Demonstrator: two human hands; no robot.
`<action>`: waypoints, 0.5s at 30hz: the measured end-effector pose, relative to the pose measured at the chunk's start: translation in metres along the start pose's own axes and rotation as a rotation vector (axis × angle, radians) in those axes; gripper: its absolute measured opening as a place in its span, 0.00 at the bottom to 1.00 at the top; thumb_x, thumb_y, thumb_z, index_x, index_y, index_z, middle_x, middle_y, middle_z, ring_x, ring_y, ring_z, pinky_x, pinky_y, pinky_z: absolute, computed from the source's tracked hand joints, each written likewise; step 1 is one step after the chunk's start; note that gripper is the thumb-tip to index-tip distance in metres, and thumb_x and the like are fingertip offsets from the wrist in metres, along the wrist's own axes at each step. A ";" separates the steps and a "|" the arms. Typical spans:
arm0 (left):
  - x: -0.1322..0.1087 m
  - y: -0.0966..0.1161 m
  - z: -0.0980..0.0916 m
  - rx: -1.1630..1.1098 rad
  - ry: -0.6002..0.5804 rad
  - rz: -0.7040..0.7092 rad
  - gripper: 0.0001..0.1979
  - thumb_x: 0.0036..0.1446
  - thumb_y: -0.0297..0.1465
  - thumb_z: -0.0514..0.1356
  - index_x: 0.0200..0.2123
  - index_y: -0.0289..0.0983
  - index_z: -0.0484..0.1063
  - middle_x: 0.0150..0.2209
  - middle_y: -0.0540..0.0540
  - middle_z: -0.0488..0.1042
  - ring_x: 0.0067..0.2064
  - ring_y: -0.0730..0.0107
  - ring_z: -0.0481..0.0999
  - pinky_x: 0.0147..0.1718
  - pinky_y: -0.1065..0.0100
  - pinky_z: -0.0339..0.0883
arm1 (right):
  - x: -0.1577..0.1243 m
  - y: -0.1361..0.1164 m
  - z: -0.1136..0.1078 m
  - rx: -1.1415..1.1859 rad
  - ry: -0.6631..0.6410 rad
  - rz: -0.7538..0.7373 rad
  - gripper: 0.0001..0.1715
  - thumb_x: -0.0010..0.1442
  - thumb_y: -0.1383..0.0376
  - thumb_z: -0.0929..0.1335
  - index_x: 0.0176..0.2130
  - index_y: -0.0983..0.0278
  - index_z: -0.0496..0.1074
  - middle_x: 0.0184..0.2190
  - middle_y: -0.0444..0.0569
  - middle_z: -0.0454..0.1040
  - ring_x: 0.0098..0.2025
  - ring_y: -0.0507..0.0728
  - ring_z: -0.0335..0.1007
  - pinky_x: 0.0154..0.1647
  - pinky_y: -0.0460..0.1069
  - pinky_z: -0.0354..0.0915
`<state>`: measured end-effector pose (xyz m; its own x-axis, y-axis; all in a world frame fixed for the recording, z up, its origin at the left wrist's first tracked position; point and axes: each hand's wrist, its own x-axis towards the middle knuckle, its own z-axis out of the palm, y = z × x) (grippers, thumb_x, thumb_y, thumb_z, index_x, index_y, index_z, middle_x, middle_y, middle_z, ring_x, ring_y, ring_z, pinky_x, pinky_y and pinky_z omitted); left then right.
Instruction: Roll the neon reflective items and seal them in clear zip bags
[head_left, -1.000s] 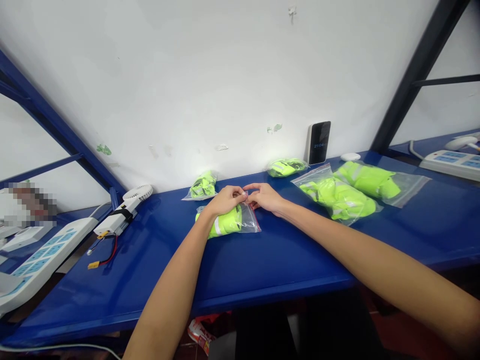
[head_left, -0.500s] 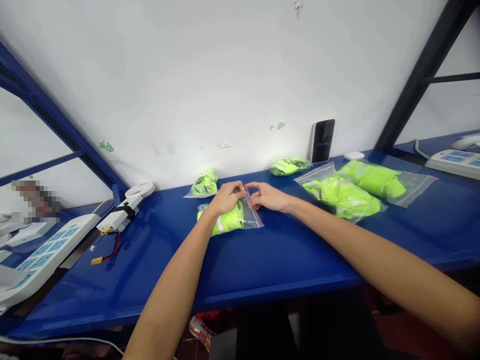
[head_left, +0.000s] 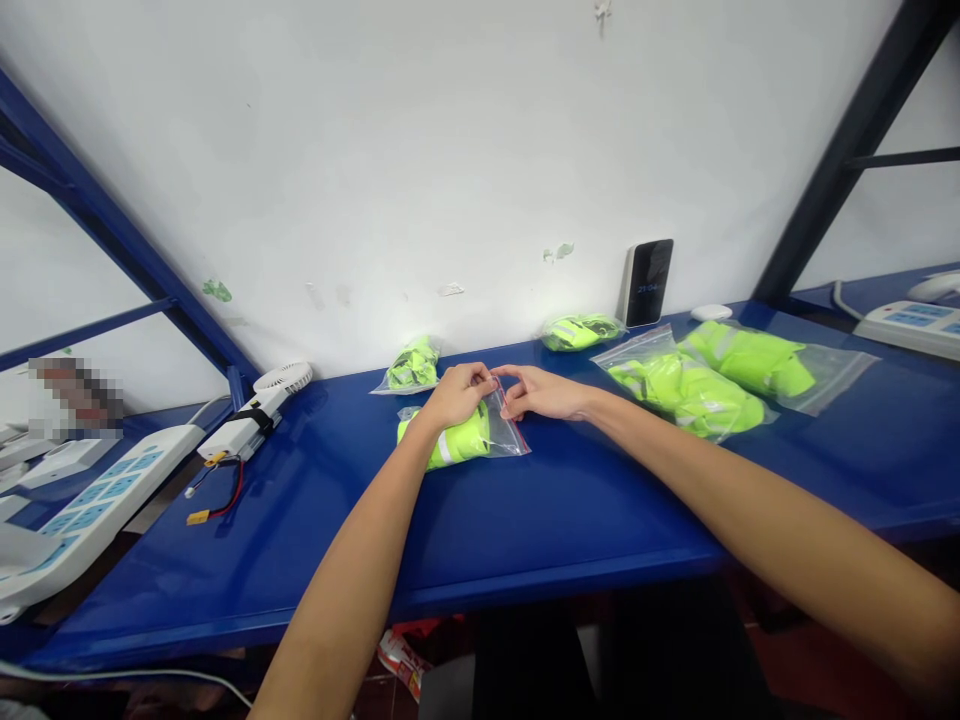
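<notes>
A clear zip bag [head_left: 507, 432] with a red seal line lies on the blue table, a folded neon-yellow reflective vest [head_left: 459, 442] inside it. My left hand [head_left: 459, 394] rests over the bag's upper part, thumb and fingers pinching its far edge near the seal. Close by on the right, my right hand [head_left: 538, 392] pinches the seal strip between thumb and forefinger. The fingertips of both hands nearly meet at the far corner. Part of the vest is hidden under my left hand and forearm.
Bagged yellow vests stand by the wall, one on the left [head_left: 414, 366], another bag [head_left: 581, 331] further right. Two more bagged vests [head_left: 694, 395] lie at right. A clock-like device [head_left: 649, 283] leans on the wall. A small fan [head_left: 283, 378], a battery pack [head_left: 241, 432] and power strip [head_left: 101, 510] sit left.
Both hands keep their pinch on the bag with hardly any movement. The whole view has shifted very slightly.
</notes>
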<state>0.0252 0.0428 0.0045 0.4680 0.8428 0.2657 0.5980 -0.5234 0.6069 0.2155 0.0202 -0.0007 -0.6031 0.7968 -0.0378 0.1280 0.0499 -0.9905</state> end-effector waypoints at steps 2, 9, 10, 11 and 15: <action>0.000 0.001 -0.001 0.006 -0.003 -0.003 0.11 0.56 0.37 0.56 0.31 0.36 0.73 0.28 0.48 0.75 0.30 0.68 0.70 0.30 0.69 0.61 | 0.000 0.000 0.000 0.004 0.008 0.006 0.46 0.49 0.75 0.72 0.63 0.68 0.55 0.25 0.42 0.75 0.27 0.51 0.70 0.32 0.45 0.66; 0.000 0.001 -0.001 0.004 0.003 -0.029 0.12 0.57 0.38 0.56 0.31 0.36 0.73 0.26 0.49 0.73 0.29 0.69 0.70 0.28 0.69 0.59 | 0.001 0.006 -0.005 0.088 0.021 0.059 0.48 0.51 0.73 0.73 0.65 0.73 0.52 0.30 0.49 0.80 0.30 0.53 0.75 0.36 0.47 0.71; 0.001 0.001 -0.001 0.003 0.002 -0.033 0.12 0.57 0.38 0.56 0.31 0.36 0.73 0.25 0.49 0.73 0.28 0.69 0.69 0.28 0.69 0.59 | 0.001 0.006 -0.006 0.099 0.017 0.062 0.48 0.51 0.73 0.73 0.65 0.73 0.52 0.30 0.49 0.80 0.31 0.53 0.75 0.37 0.47 0.72; 0.001 0.001 -0.001 0.003 0.001 -0.035 0.12 0.57 0.38 0.56 0.30 0.36 0.73 0.25 0.49 0.72 0.28 0.69 0.69 0.28 0.69 0.59 | 0.001 0.006 -0.006 0.106 0.017 0.066 0.48 0.51 0.73 0.73 0.65 0.73 0.52 0.31 0.50 0.80 0.31 0.53 0.76 0.37 0.47 0.72; 0.001 0.001 -0.001 0.009 -0.007 -0.022 0.11 0.56 0.37 0.56 0.30 0.36 0.73 0.26 0.49 0.72 0.28 0.69 0.68 0.29 0.69 0.58 | 0.000 0.002 -0.004 0.074 0.011 0.067 0.47 0.51 0.74 0.72 0.65 0.72 0.53 0.30 0.50 0.81 0.30 0.53 0.76 0.34 0.46 0.71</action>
<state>0.0255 0.0429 0.0057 0.4593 0.8533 0.2468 0.6143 -0.5058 0.6056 0.2188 0.0230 -0.0021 -0.5862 0.8036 -0.1031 0.1092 -0.0478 -0.9929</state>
